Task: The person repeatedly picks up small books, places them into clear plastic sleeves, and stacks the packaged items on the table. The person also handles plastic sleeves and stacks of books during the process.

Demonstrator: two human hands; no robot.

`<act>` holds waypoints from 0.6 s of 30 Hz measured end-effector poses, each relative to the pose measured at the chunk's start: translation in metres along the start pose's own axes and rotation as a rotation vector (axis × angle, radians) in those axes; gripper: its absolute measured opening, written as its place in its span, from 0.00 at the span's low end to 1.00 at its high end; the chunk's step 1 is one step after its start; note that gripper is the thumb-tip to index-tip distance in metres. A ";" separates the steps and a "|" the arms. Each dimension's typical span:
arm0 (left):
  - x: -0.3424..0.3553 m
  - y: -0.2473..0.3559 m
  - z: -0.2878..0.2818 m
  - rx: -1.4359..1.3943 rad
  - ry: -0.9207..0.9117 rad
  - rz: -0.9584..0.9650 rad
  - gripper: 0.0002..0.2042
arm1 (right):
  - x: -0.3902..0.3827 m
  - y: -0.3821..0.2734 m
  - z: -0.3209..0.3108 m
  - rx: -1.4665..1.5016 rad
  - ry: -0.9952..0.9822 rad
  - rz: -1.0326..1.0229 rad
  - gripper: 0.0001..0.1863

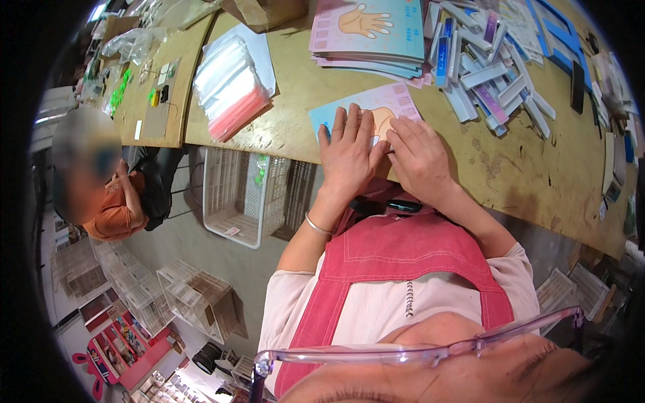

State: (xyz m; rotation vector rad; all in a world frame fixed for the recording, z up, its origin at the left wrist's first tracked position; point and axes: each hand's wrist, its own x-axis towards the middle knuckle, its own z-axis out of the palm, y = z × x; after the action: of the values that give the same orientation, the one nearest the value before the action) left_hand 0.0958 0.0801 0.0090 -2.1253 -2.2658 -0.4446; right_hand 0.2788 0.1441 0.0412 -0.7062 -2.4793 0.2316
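Both hands pressing a printed card flat on the surface

Left hand (347, 149) and right hand (418, 158) are lying open-palmed, gripping nothing, covering most of the card (398, 101) near the wooden surface (510, 168) edge

Both hands flat on a printed card at the table edge.
Left hand (347, 151) and right hand (421, 161) pressing the hand-print card (396, 102); card stack (369, 30) beyond.

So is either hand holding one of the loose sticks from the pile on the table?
No: the left hand and right hand both lie flat on the printed card, apart from the pile of sticks.
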 end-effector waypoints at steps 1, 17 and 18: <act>0.000 0.000 0.000 0.004 -0.003 0.002 0.33 | -0.003 0.000 0.002 -0.002 -0.009 0.017 0.23; -0.001 0.001 -0.002 0.006 -0.061 -0.012 0.33 | -0.012 0.004 0.014 -0.014 -0.007 0.056 0.26; -0.001 0.001 -0.002 0.006 -0.062 -0.012 0.33 | -0.012 0.004 0.014 -0.014 -0.008 0.058 0.26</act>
State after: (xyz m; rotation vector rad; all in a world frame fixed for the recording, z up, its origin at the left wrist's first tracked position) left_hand 0.0963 0.0790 0.0108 -2.1537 -2.3101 -0.3759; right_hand 0.2819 0.1407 0.0228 -0.7848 -2.4722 0.2396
